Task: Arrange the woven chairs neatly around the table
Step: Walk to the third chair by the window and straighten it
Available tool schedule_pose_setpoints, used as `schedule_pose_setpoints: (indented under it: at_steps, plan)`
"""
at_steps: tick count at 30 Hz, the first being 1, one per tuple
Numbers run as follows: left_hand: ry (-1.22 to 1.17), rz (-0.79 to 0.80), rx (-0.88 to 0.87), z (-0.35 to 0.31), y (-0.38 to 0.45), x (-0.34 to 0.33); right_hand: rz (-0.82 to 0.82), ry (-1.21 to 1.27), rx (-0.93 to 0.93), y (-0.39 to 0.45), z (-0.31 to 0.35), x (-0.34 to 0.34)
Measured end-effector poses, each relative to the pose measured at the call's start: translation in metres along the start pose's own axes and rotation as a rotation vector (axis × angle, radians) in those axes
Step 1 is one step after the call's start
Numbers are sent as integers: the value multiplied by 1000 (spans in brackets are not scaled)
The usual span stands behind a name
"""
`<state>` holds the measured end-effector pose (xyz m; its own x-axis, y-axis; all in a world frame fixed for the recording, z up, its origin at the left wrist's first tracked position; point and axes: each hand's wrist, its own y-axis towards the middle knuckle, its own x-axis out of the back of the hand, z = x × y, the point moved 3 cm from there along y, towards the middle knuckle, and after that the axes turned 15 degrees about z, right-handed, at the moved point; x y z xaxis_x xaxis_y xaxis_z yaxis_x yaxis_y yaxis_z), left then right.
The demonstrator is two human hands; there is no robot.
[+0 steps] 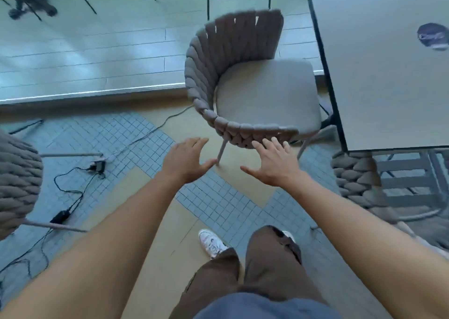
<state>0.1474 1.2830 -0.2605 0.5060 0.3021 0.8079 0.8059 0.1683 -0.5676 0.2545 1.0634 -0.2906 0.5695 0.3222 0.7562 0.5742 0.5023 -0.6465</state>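
A grey woven chair (pixel 206 80) with a flat seat cushion stands ahead of me, its seat facing the grey table (pixel 379 75) on the right. My left hand (pixel 187 163) hovers open just short of the chair's near armrest, over the floor. My right hand (pixel 274 163) is open too, fingertips at or just below the woven armrest rim; contact is unclear. A second woven chair (pixel 354 180) sits tucked under the table's near edge at right. A third woven chair (pixel 17 180) shows partly at the left edge.
Black cables and a power adapter (pixel 60 216) lie on the tiled floor at left. A metal threshold strip (pixel 92 92) crosses the floor behind the chair. Dark chair legs (pixel 209 0) stand at the top. A dark round object (pixel 432 35) rests on the table.
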Motion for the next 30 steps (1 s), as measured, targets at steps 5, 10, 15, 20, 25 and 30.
schedule_pose_setpoints:
  at_steps: [5, 10, 15, 20, 25, 30]
  plan:
    - [148, 41, -116, 33, 39, 23, 1, 110, -71, 17, 15, 2]
    - [344, 28, -233, 57, 95, 66, 8, 154, -116, 49, 15, 6]
    - [415, 35, -216, 73, 148, 96, -7, 159, -101, 97, 15, 14]
    - [478, 97, -242, 81, 188, 102, 58, 166, -84, 136, 26, 25]
    - [569, 200, -322, 83, 225, 100, 81, 222, -108, 161, 41, 39]
    - [765, 252, -452, 89, 263, 104, 113, 309, -147, 183, 69, 44]
